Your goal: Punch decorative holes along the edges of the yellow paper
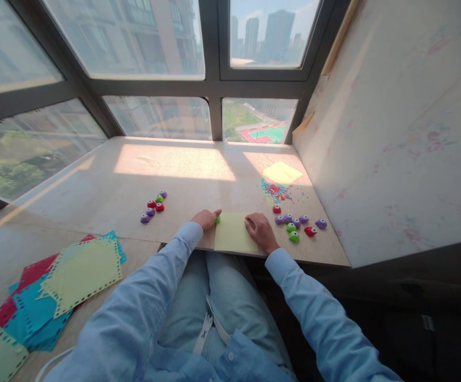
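In the head view, a pale yellow sheet of paper lies at the table's front edge, between my two hands. My left hand is closed on a small green hole punch, with the thumb on top, at the sheet's left edge. The punch is mostly hidden by the fingers. My right hand rests on the sheet's right side with its fingers curled in at the paper. Just right of it stand several eye-topped punches, among them a red one, a green one and a purple one.
Several more punches sit left of my hands. Red and blue paper dots lie scattered near a yellow paper stack. At lower left, sheets with punched edges overlap. Windows stand behind; a wall borders the right.
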The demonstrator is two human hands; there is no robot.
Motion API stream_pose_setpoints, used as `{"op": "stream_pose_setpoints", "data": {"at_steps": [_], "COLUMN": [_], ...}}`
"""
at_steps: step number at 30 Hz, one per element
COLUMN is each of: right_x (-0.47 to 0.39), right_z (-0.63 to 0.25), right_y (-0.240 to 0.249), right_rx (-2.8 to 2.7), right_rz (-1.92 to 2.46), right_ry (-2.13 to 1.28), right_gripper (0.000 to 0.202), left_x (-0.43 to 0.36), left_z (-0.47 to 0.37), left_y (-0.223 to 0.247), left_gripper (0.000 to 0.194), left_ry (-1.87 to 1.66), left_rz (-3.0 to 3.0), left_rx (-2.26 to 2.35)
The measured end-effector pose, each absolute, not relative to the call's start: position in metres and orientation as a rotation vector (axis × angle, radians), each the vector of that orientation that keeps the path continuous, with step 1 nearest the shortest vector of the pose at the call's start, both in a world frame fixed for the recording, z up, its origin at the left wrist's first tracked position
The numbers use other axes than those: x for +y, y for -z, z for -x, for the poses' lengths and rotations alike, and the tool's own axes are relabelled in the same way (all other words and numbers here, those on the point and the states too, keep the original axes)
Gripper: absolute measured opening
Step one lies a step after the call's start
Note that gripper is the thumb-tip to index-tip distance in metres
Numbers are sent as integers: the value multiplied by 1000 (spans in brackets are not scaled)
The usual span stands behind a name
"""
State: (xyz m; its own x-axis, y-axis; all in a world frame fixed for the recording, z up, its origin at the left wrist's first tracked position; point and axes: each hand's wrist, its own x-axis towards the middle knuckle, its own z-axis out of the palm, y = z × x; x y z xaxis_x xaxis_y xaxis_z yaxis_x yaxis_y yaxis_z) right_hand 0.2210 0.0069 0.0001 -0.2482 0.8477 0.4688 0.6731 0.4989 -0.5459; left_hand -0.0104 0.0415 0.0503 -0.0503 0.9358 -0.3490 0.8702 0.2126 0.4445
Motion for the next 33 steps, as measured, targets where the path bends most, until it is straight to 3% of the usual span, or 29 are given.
{"op": "stream_pose_setpoints", "data": {"at_steps": [15,22,26,33], "right_x": [7,7,6,-1], "right_z": [-222,-222,-222,-222], "right_y": [1,1,0,-4], "right_rx": [-2050,-1995,-1968,-1878], "right_rz": [1259,1233,1228,1217], "right_ry": [-293,-341,-356,-363], "right_gripper": [13,15,15,17], "left_x": [42,24,20,24], "left_z": [42,45,46,57], "left_y": [-53,-41,-32,-36], "left_gripper": [66,42,28,47], "left_ry": [-153,-576,-633,-1176], "left_rz": [-1590,-1929,-1980,-1402], "left_rx": [1997,1927,1846,1711]}}
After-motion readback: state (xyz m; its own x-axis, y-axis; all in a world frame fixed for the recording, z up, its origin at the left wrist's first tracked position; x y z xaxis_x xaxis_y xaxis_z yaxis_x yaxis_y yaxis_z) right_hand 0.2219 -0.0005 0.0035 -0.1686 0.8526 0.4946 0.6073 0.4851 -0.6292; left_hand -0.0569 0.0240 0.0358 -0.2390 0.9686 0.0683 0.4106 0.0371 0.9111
